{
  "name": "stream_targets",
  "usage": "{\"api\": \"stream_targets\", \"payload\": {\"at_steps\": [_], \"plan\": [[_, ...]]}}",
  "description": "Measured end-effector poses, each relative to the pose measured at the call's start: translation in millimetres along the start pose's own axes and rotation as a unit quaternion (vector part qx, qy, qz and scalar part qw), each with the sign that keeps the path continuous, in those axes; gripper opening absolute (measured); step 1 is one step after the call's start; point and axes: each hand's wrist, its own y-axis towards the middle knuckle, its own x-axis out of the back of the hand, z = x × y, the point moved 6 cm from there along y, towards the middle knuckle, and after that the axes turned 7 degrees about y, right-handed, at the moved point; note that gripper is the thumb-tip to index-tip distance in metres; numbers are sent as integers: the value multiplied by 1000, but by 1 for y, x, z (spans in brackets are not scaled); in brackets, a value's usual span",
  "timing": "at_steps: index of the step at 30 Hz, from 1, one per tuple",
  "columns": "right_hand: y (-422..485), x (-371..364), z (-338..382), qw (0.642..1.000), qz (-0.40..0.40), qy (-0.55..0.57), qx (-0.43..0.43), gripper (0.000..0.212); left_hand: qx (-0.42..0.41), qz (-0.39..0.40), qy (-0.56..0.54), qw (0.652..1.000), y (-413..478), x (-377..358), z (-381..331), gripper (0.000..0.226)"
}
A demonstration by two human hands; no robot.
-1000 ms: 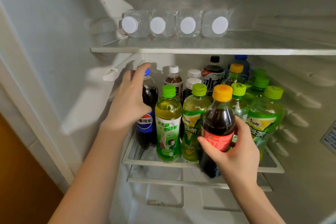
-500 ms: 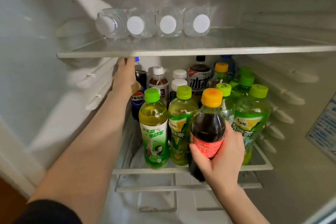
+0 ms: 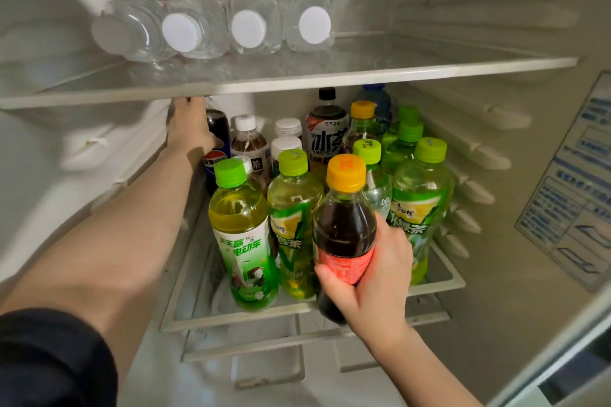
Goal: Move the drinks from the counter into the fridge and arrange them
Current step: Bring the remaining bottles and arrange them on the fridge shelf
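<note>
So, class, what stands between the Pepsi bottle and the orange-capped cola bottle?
In the head view, mainly two green-capped front-row teas: the white-labelled tea bottle and the yellow-labelled tea bottle beside it.

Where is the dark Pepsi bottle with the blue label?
Head view, left: the dark Pepsi bottle stands at the lower shelf's back, held by the left hand, beside a white-capped brown tea bottle.

Left arm stretched from lower left, forearm bare. Left hand (image 3: 190,129), upper centre-left, holds a cola bottle (image 3: 219,127). Right hand (image 3: 372,271), lower centre, grips an orange-capped bottle (image 3: 344,225).
</note>
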Motion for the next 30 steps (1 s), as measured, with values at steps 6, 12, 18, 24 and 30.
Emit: {"api": "stream_targets", "payload": {"at_steps": [6,12,18,24,30], "plan": [[-2,-1,-2,1000,10,-8,-3,68,-6,3,-8,1000,0,-2,-3,95],[-1,-1,-4,1000,12,-4,-3,67,-21,9,-22,1000,-3,-1,-4,91],[-1,-3,-5,1000,17,15,-8,65,24,-27,-147,988,-31,19,3,68],[0,-4,-6,999,37,24,-12,70,96,-42,-369,924,-117,62,9,32],[1,-2,-3,996,52,65,-13,64,-99,-70,-387,914,-194,128,-73,16]]}}
